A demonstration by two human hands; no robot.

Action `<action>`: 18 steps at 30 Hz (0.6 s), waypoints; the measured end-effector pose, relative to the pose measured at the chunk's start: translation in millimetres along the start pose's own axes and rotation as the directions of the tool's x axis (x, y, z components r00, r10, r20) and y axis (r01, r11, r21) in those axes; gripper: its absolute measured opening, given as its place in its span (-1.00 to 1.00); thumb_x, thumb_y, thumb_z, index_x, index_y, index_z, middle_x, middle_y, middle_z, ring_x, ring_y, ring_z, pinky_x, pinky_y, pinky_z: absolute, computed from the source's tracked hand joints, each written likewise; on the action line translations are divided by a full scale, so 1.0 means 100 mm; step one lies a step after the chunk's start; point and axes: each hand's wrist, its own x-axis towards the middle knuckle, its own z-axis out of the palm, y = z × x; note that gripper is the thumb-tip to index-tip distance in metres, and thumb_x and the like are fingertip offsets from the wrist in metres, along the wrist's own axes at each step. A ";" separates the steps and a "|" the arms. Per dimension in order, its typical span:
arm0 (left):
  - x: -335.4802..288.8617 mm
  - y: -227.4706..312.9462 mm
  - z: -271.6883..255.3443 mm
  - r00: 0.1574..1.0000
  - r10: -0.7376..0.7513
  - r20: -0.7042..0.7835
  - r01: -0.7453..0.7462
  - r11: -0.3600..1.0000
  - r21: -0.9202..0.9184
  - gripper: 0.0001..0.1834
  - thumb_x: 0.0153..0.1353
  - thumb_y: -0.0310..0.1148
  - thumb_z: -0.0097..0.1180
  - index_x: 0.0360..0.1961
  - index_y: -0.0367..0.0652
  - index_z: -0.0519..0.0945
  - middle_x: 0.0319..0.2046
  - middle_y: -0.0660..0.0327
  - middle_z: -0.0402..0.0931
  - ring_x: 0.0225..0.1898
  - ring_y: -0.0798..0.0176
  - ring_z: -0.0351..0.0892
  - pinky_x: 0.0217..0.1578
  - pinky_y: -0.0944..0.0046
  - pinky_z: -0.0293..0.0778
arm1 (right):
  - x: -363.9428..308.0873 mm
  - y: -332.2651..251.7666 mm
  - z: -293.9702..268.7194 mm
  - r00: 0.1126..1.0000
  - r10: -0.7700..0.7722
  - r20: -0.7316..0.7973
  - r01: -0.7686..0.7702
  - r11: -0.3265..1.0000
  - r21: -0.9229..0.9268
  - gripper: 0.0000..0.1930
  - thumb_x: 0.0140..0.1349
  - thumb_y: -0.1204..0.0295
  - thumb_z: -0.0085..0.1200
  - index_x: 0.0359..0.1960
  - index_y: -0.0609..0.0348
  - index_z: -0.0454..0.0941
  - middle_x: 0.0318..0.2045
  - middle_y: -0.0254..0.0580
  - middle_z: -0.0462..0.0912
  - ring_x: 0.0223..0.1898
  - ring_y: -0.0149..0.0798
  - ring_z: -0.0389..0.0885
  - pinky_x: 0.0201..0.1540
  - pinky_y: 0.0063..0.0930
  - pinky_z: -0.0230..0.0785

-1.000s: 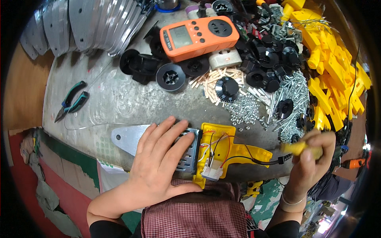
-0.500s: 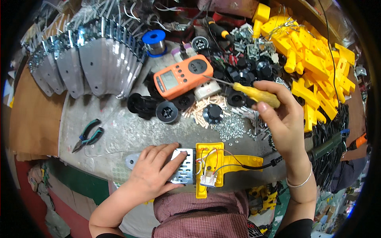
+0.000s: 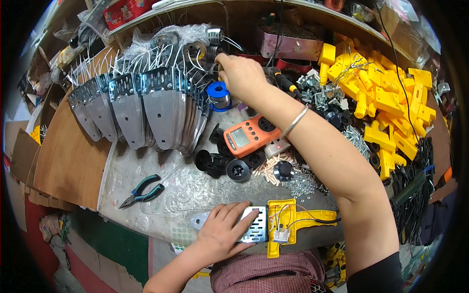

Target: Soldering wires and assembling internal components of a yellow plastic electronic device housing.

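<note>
My left hand (image 3: 222, 232) lies with fingers spread on a perforated metal plate (image 3: 256, 224) with a grey tapered end. The plate's right edge meets an open yellow plastic handle shell (image 3: 288, 234). Thin wires, a small white block (image 3: 281, 236) and a black cable show inside the shell. My right hand (image 3: 242, 75) reaches to the far side, above the blue solder spool (image 3: 218, 96). Its fingers are closed round the yellow screwdriver (image 3: 223, 76), of which only a bit of the handle shows. The blade cannot be made out.
Pliers (image 3: 142, 191) lie at left. Behind them stand stacked grey metal plates (image 3: 163, 117) with white wires. Centre: an orange multimeter (image 3: 249, 136), black knobs (image 3: 238, 169) and small metal nuts (image 3: 300, 185). Yellow shells (image 3: 388, 100) are heaped at right. My right forearm crosses the table.
My right hand has swung far and left with the screwdriver, from above the parts to behind the solder spool. My left hand stays on the plate. The view has shifted.
</note>
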 end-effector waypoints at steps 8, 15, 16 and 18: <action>-0.06 -0.09 -0.02 1.000 -0.004 0.025 0.004 1.000 -0.008 -0.20 -0.09 -0.09 0.33 0.21 -0.19 0.41 0.17 -0.07 0.35 0.11 -0.09 0.40 0.11 -0.04 0.30 | -0.62 -0.17 -0.60 0.963 -0.263 -0.049 0.268 0.956 0.122 -0.53 0.15 0.34 0.19 0.09 0.24 0.48 -0.20 0.05 0.66 -0.11 0.07 0.63 -0.05 -0.17 0.47; 0.11 -0.10 -0.12 0.998 0.040 0.044 -0.039 0.999 -0.021 -0.31 -0.04 -0.04 0.31 0.08 -0.22 0.49 0.09 -0.05 0.44 0.02 -0.05 0.50 0.02 0.03 0.40 | -2.39 -0.62 -1.75 0.822 -0.219 0.525 -0.045 0.895 0.444 -0.40 -0.05 0.27 0.37 0.12 0.04 0.55 -0.04 -0.13 0.63 0.03 -0.08 0.61 0.21 -0.12 0.28; 0.15 -0.06 -0.17 0.997 0.047 0.054 -0.045 0.999 -0.024 -0.31 -0.04 -0.04 0.31 0.08 -0.22 0.49 0.09 -0.05 0.44 0.02 -0.05 0.50 0.02 0.03 0.40 | -2.48 -0.62 -1.76 0.827 -0.222 0.516 0.037 0.938 0.345 -0.39 0.00 0.23 0.34 0.15 0.06 0.50 -0.02 -0.08 0.60 0.04 -0.05 0.58 0.16 -0.12 0.32; 0.20 0.01 -0.31 0.988 0.077 0.137 -0.083 0.996 0.038 -0.42 -0.03 -0.05 0.32 -0.05 -0.20 0.54 -0.08 -0.01 0.57 -0.16 0.03 0.62 -0.16 0.10 0.49 | -2.61 -0.63 -1.77 0.838 -0.202 0.507 0.081 0.965 0.251 -0.37 0.05 0.19 0.31 0.18 0.07 0.45 0.01 -0.03 0.57 0.06 -0.03 0.55 0.11 -0.12 0.37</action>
